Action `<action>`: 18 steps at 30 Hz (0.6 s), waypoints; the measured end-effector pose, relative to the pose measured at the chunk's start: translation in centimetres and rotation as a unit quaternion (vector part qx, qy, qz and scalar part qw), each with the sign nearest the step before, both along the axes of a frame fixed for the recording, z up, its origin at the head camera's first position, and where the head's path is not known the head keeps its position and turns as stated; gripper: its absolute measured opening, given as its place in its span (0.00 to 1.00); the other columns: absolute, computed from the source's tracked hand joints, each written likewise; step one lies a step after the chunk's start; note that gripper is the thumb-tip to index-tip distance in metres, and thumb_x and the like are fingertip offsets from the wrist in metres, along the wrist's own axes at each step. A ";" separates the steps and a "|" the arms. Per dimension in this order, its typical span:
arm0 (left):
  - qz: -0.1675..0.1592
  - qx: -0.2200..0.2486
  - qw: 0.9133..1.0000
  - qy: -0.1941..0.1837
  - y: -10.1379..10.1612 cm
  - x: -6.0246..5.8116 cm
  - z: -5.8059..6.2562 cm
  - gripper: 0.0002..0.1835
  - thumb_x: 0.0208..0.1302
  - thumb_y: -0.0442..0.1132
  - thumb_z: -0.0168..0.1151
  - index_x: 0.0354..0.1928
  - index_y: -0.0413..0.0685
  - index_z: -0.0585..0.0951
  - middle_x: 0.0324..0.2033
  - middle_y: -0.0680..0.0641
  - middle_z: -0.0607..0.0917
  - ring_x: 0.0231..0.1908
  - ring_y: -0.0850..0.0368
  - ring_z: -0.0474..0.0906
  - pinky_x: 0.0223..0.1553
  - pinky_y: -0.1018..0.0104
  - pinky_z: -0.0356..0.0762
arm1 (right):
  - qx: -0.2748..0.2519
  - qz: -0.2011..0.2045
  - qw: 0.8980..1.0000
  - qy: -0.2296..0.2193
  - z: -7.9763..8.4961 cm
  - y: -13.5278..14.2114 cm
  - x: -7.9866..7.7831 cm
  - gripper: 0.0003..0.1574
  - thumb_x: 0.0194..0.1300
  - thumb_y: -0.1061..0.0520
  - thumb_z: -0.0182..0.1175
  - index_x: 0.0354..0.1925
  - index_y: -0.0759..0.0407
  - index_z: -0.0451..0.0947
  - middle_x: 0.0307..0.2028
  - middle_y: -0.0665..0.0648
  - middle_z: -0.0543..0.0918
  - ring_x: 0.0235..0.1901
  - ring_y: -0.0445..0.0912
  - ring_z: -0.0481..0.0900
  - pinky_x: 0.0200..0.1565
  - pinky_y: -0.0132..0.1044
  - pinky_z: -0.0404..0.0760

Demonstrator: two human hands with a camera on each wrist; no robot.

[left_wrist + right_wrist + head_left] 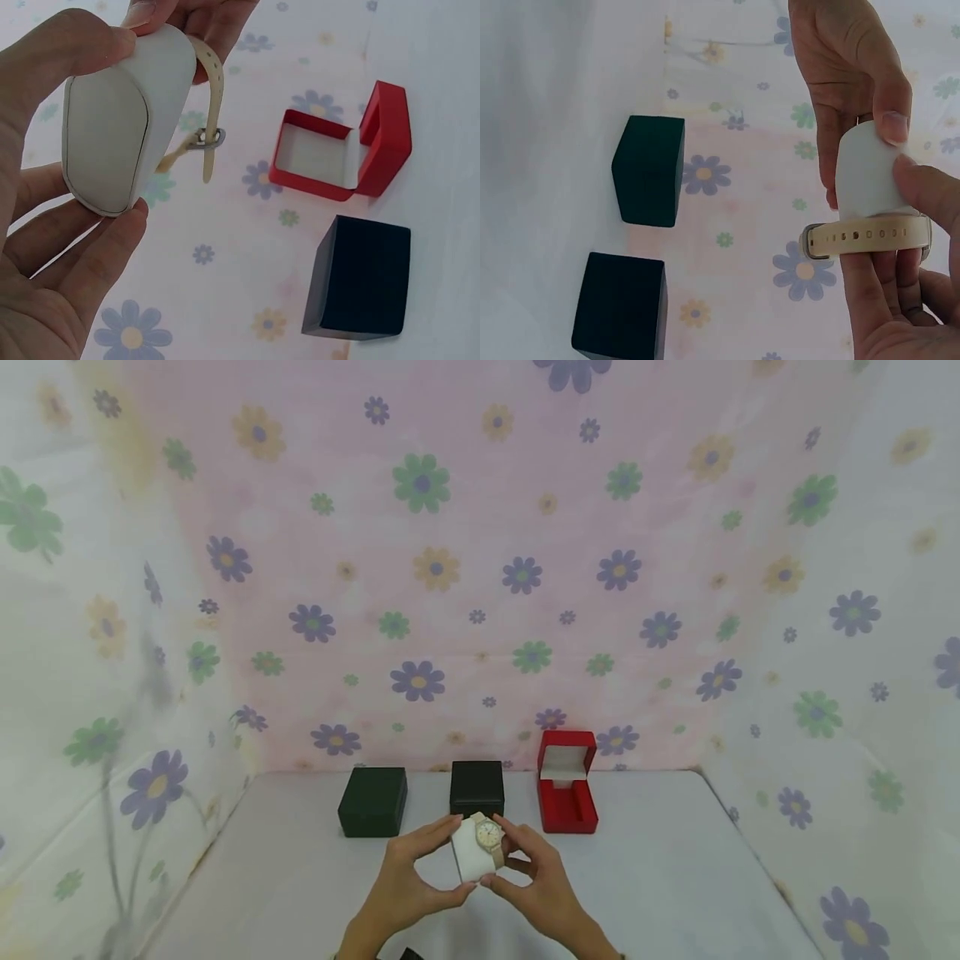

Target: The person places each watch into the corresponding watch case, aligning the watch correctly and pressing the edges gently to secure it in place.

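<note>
In the head view a wristwatch (490, 835) with a beige strap sits on a white watch cushion (470, 853) above the table. My left hand (408, 877) grips the cushion's left side between thumb and fingers. On the other side my right hand (538, 878) pinches the cushion, with its fingers close to the watch. The left wrist view shows the cushion's flat end (105, 142) and the strap (214, 90) hanging loosely away from it, with a metal buckle (210, 139). In the right wrist view the strap's holes (866, 234) face the camera. Whether the buckle is fastened I cannot tell.
On the table (285, 877) stand a dark green box (372, 802), a black box (477, 783) behind my hands and an open red box (567, 810) on the right. A small dark thing (411, 954) shows at the bottom edge. Flowered cloth (480, 568) surrounds the table.
</note>
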State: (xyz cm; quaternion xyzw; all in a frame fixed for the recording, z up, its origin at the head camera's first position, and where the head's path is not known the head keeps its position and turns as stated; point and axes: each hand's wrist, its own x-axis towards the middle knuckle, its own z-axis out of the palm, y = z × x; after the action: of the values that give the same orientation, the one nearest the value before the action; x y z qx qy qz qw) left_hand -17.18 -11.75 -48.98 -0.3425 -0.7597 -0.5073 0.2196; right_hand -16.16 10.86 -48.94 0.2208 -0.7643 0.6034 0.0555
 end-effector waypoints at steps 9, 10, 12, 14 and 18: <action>0.010 -0.019 1.000 0.016 -0.1 -0.2 0.0 0.39 0.44 0.39 0.85 0.61 0.37 0.81 0.56 0.37 0.85 0.54 0.42 0.85 0.47 0.58 0.88 | 0.003 -0.018 0.999 0.030 -0.3 -0.2 0.0 0.45 0.56 0.56 0.78 0.70 0.52 0.73 0.37 0.50 0.80 0.35 0.41 0.84 0.43 0.36 0.89; 0.011 -0.021 1.000 0.009 -0.1 -0.1 0.0 0.38 0.45 0.39 0.85 0.61 0.37 0.81 0.56 0.38 0.85 0.54 0.43 0.85 0.48 0.58 0.87 | 0.003 -0.019 0.999 0.033 -0.3 -0.2 0.0 0.45 0.55 0.57 0.78 0.70 0.52 0.73 0.36 0.50 0.80 0.34 0.41 0.84 0.42 0.36 0.89; 0.013 -0.024 1.000 -0.007 -0.2 0.0 -0.1 0.37 0.46 0.40 0.84 0.61 0.37 0.82 0.56 0.39 0.85 0.54 0.44 0.85 0.48 0.59 0.87 | 0.004 -0.023 0.999 0.038 -0.5 -0.3 -0.1 0.45 0.54 0.59 0.79 0.69 0.53 0.75 0.35 0.49 0.80 0.32 0.40 0.83 0.40 0.35 0.89; 0.014 -0.024 0.999 -0.028 -0.2 0.2 -0.2 0.36 0.48 0.41 0.84 0.61 0.39 0.82 0.57 0.41 0.85 0.55 0.45 0.84 0.48 0.58 0.87 | 0.007 -0.027 0.999 0.033 -0.6 -0.3 0.0 0.44 0.53 0.59 0.79 0.68 0.53 0.76 0.34 0.48 0.80 0.32 0.40 0.83 0.39 0.35 0.89; 0.015 -0.025 0.998 -0.052 -0.3 0.4 -0.5 0.35 0.49 0.42 0.83 0.61 0.42 0.82 0.57 0.42 0.85 0.55 0.46 0.84 0.48 0.56 0.87 | 0.005 -0.033 0.999 0.015 -0.6 -0.5 0.3 0.44 0.52 0.59 0.79 0.67 0.54 0.76 0.33 0.49 0.80 0.31 0.41 0.82 0.39 0.35 0.89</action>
State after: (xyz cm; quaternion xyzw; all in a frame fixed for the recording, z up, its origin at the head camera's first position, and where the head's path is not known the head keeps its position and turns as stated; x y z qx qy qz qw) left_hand -16.74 -12.05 -49.46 -0.3092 -0.7875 -0.5023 0.1786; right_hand -15.83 10.40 -49.54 0.2051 -0.7734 0.5938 0.0853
